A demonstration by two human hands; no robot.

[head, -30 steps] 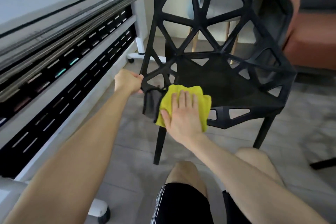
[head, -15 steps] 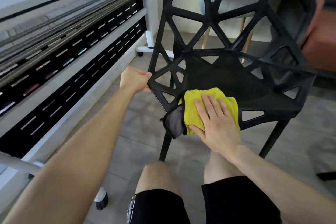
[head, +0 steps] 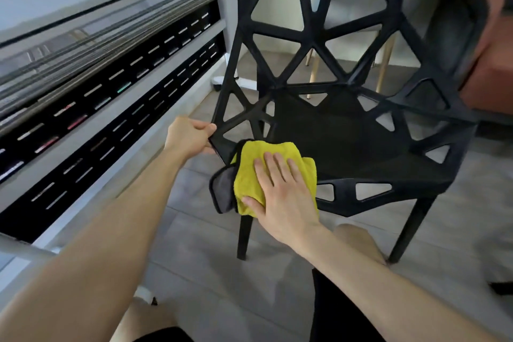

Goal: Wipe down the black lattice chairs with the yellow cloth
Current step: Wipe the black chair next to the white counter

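The chair [head: 347, 133] fills the space ahead of both hands: matte black, hard, its back and sides an open lattice of triangles, its seat solid. Left of the left hand [head: 188, 134] runs a white table [head: 69, 8] with a black slotted panel beneath. That hand is closed around the chair's front-left edge. The cloth [head: 249, 175], yellow and fluffy with a grey underside, lies over the seat's front corner under the right hand [head: 283, 194], pressed flat with fingers spread.

Grey tiled floor [head: 211, 258] runs underneath. At left stands a white unit [head: 83, 130] with black slotted panels. Behind, pale wooden chair legs [head: 384, 64] show against a light wall [head: 280, 22]; a rust-red seat [head: 491, 83] sits at right.
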